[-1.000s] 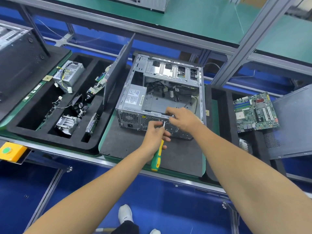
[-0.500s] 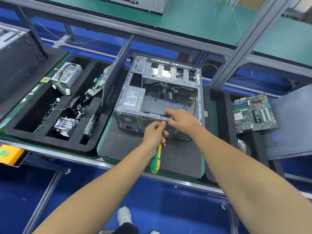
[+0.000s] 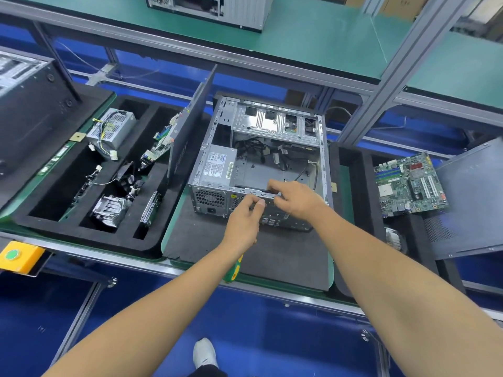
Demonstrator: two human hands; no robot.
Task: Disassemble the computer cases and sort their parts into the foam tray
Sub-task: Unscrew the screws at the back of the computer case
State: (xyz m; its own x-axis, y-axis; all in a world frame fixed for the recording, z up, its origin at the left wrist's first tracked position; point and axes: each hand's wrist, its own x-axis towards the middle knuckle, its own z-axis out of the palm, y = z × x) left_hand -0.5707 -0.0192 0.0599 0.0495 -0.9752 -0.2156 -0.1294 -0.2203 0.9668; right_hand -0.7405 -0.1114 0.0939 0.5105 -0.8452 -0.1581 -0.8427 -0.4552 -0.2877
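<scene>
My left hand [image 3: 243,224], gripping the green-and-yellow plastic-handled screwdriver [image 3: 233,270], has risen to the near rim of the open grey steel computer case [image 3: 261,161]; my right hand [image 3: 295,198] still pinches that rim. Judged: a rear fastening is being freed. Left of the case, the black foam tray [image 3: 89,238] holds removed parts.

light: bright, even overhead | shadows: soft | edges: wide-angle bending | blur: slight
</scene>
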